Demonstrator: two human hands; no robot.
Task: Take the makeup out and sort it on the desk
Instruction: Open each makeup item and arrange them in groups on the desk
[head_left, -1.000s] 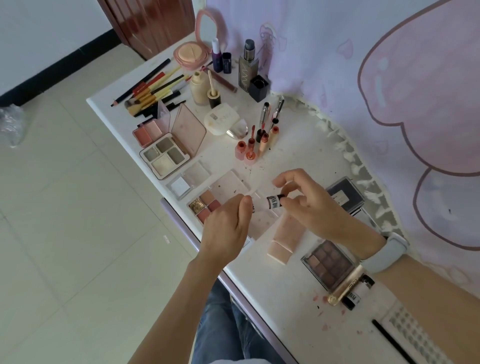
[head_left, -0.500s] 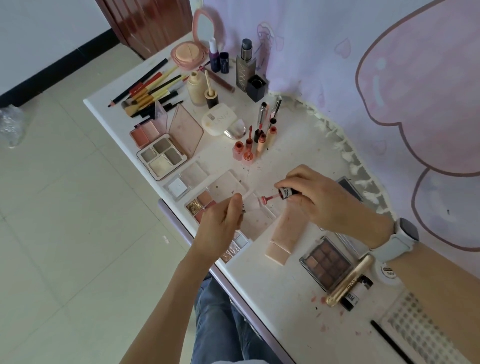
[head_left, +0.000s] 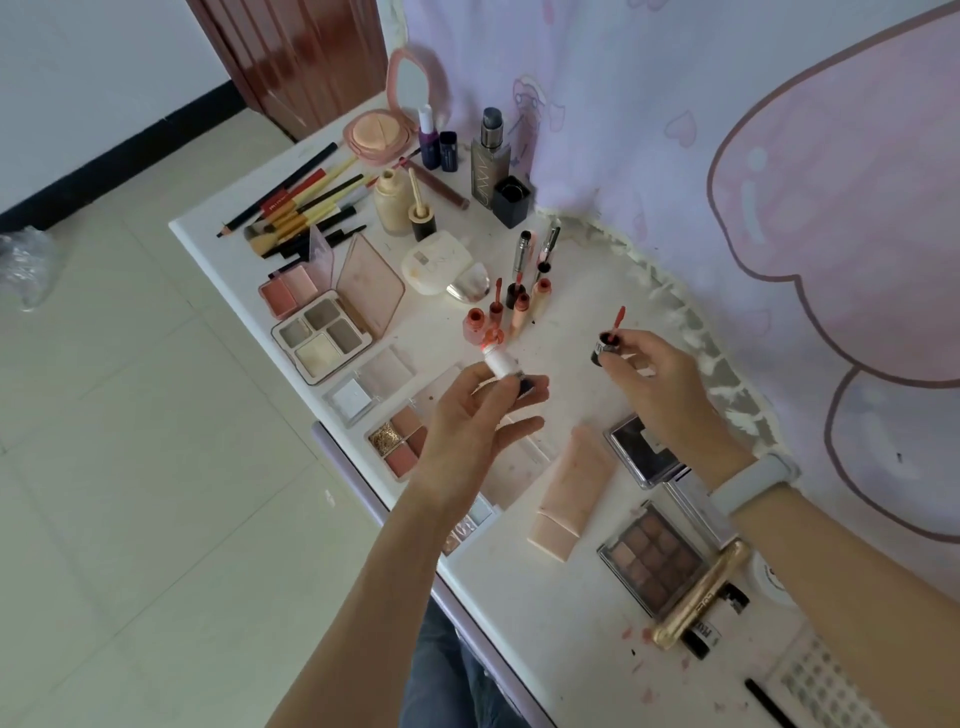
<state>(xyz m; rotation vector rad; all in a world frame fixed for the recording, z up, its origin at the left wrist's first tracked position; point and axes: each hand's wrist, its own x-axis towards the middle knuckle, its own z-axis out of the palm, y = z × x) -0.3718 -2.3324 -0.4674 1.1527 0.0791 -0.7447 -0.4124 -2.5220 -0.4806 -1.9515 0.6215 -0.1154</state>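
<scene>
A: Over the desk's (head_left: 519, 597) near edge, the left hand (head_left: 467, 431) pinches an uncapped lip gloss tube (head_left: 501, 361), tilted.
B: Yeah, and further back the right hand (head_left: 654, 379) grips its wet wand (head_left: 608, 338). That could smear the lip bottles (head_left: 511, 312) behind.

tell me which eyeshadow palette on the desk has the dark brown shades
The nine-pan brown palette near the right forearm, beside the gold tube. The four-pan palette holds greys and cream; the small one by the left hand holds gold and pinks.
</scene>
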